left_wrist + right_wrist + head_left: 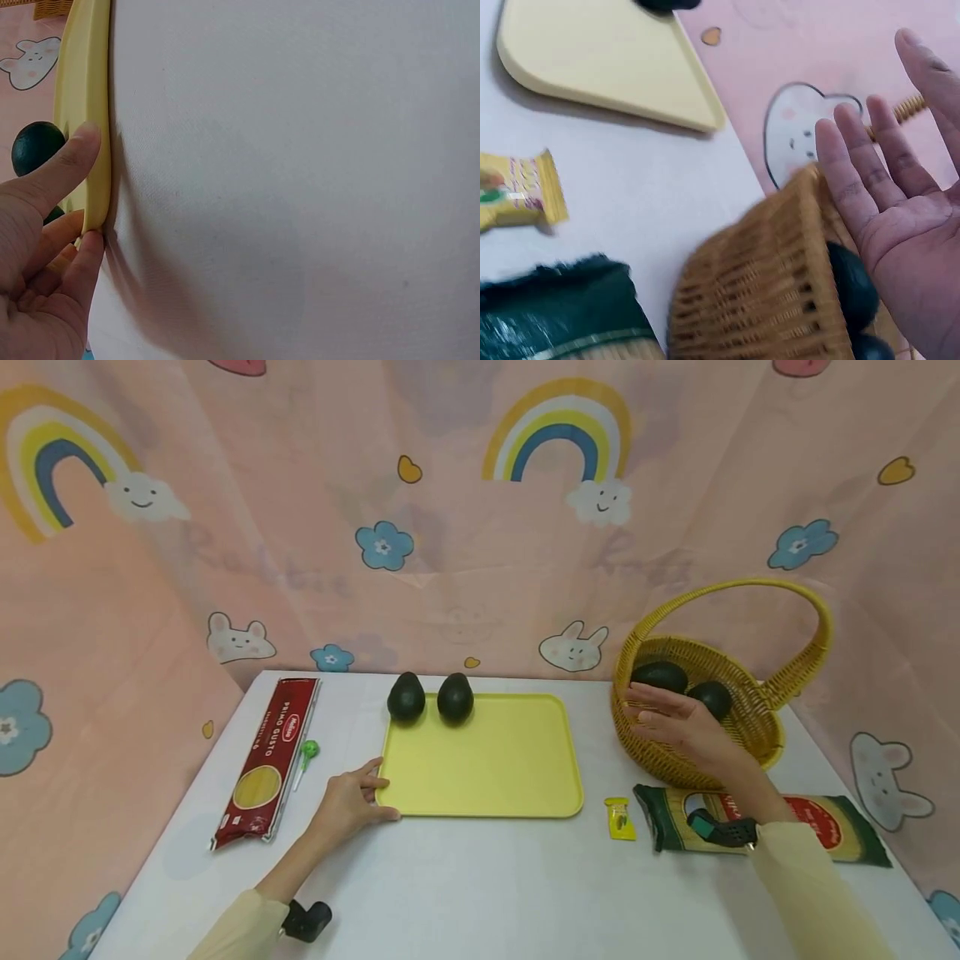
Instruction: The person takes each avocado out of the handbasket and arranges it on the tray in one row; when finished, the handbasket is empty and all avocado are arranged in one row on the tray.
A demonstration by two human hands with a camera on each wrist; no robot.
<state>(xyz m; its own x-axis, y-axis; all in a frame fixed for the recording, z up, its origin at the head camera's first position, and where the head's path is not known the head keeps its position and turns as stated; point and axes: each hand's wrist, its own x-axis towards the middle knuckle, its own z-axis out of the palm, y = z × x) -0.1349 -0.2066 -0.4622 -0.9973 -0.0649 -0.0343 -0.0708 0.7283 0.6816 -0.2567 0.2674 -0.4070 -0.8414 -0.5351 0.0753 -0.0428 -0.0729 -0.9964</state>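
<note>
The left hand [348, 806] holds the near left corner of a yellow tray [487, 768]; in the left wrist view its thumb lies along the rim [97, 172] and its fingers bend at the corner. Two dark green avocados [406, 699] [455, 698] stand upright at the tray's far left, by its back edge. Over the left part of a yellow wicker basket [667, 760] is the right hand [690, 731], fingers extended and holding nothing. Two more dark avocados [660, 676] [711, 698] lie in the basket, partly hidden by that hand.
A red pasta pack [266, 760] and a green lollipop [309, 749] lie left of the tray. To its right lie a small yellow packet [620, 819] and a green-ended pack [817, 827], partly under the right wrist. The basket's tall handle [821, 627] arches upward before a patterned pink cloth.
</note>
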